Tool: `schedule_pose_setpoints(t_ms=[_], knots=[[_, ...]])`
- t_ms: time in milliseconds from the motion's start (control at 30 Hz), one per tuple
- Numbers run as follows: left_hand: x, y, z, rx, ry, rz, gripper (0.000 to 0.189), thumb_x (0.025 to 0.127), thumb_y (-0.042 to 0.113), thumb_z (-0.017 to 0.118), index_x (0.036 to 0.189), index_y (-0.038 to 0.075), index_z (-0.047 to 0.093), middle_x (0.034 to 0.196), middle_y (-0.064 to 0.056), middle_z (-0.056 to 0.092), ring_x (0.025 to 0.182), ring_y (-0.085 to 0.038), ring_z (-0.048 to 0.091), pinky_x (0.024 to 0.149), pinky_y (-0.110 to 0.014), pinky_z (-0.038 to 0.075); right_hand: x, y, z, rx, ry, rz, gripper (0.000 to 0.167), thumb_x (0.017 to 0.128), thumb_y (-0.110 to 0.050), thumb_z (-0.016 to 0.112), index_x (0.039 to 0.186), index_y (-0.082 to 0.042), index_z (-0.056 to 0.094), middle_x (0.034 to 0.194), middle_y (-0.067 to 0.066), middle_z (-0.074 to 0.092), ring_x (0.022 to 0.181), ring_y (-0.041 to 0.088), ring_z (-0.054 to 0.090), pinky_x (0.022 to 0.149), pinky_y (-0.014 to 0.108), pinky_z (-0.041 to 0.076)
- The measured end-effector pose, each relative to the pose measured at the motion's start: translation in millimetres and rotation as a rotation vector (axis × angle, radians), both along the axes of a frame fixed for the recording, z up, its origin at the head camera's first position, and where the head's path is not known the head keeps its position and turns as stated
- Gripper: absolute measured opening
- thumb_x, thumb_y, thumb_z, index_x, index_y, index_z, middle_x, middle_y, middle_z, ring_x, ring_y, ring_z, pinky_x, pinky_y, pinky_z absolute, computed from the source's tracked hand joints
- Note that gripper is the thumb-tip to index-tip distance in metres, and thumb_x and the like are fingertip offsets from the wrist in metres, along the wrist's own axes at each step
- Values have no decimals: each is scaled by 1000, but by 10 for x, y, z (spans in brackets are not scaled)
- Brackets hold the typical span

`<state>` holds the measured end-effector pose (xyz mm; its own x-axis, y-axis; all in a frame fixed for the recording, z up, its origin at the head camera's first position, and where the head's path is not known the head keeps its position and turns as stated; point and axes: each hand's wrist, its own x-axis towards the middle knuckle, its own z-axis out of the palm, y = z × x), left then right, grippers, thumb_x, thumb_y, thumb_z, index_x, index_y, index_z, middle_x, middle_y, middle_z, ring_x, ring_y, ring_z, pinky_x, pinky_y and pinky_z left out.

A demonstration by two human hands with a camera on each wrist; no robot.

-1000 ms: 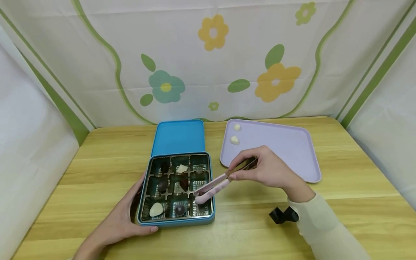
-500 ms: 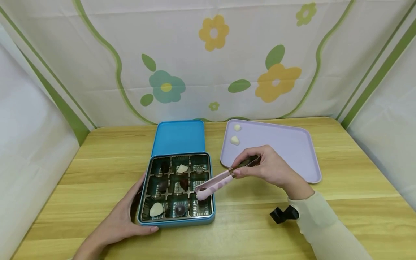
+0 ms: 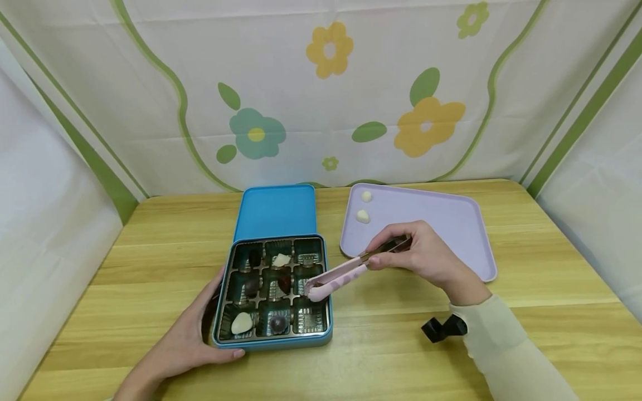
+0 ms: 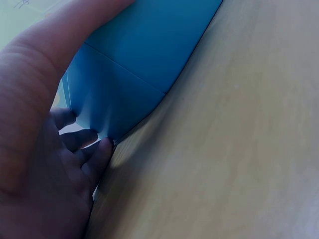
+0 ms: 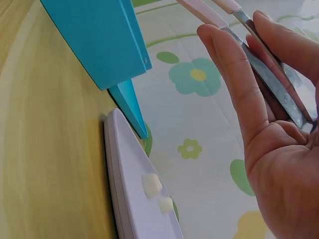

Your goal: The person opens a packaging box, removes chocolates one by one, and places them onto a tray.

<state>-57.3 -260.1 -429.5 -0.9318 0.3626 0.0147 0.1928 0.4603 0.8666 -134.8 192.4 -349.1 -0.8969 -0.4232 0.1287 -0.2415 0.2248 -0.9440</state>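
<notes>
A blue tin (image 3: 273, 343) with a dark compartment insert holds several dark and white chocolates. My left hand (image 3: 188, 331) grips its front left corner, thumb at the front and fingers along the left side. In the left wrist view, fingertips (image 4: 103, 144) touch the tin's blue wall (image 4: 112, 94). My right hand (image 3: 421, 256) pinches pink-tipped metal tongs (image 3: 341, 278) between thumb and fingers. The tongs' tips hover over the right column, at the middle compartment. Whether anything is between the tips, I cannot tell. One white chocolate (image 3: 242, 323) sits front left, a dark round chocolate (image 3: 278, 324) front middle.
A lilac tray (image 3: 431, 223) lies at the back right, with two white chocolates (image 3: 363, 216) near its left edge. Behind the tin is a blue lid (image 3: 276, 211). A flowered cloth (image 3: 311, 106) hangs at the table's (image 3: 165, 239) back edge.
My right hand has moved a little up and to the right. The tongs' tips have gone from the front right compartment to the middle right one. The left hand stays put.
</notes>
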Motion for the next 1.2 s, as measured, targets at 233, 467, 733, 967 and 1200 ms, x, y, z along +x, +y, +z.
schedule_pose_setpoints(t_ms=[233, 467, 733, 967, 1200], knots=[[-7, 4, -3, -2, 11, -2, 145, 71, 22, 103, 175, 35, 2, 181, -7, 17, 159, -16, 24, 108, 1, 21, -40, 165, 48, -7, -41, -92, 18, 87, -6, 89, 102, -1, 81, 95, 4, 84, 78, 15, 76, 73, 29, 64], [-8, 2, -6, 6, 3, -1, 145, 71, 22, 103, 174, 36, 2, 181, -7, 17, 156, -3, 25, 109, 1, 21, -87, 356, 92, -53, -113, -213, 20, 91, -9, 87, 107, 1, 80, 94, 2, 84, 87, 16, 81, 85, 27, 63], [-5, -5, -11, 10, -1, -4, 144, 72, 21, 103, 174, 37, 2, 181, -6, 17, 158, -9, 24, 108, 2, 21, -171, 479, 18, -68, -193, -318, 26, 94, -15, 86, 112, 1, 77, 97, -2, 82, 90, 15, 82, 90, 27, 64], [-7, -3, -7, 6, -13, -1, 144, 72, 22, 103, 174, 37, 2, 182, -5, 15, 161, -36, 18, 108, 1, 19, -223, 507, -46, -43, -252, -361, 32, 94, -13, 84, 118, 5, 74, 97, -6, 81, 92, 11, 82, 89, 27, 65], [-12, -5, -8, -3, 2, 8, 146, 70, 23, 104, 174, 37, 4, 181, -6, 16, 161, -27, 22, 109, 1, 20, -255, 488, -90, -34, -308, -390, 36, 95, -17, 84, 120, 7, 73, 94, -5, 82, 91, 11, 82, 88, 29, 65]])
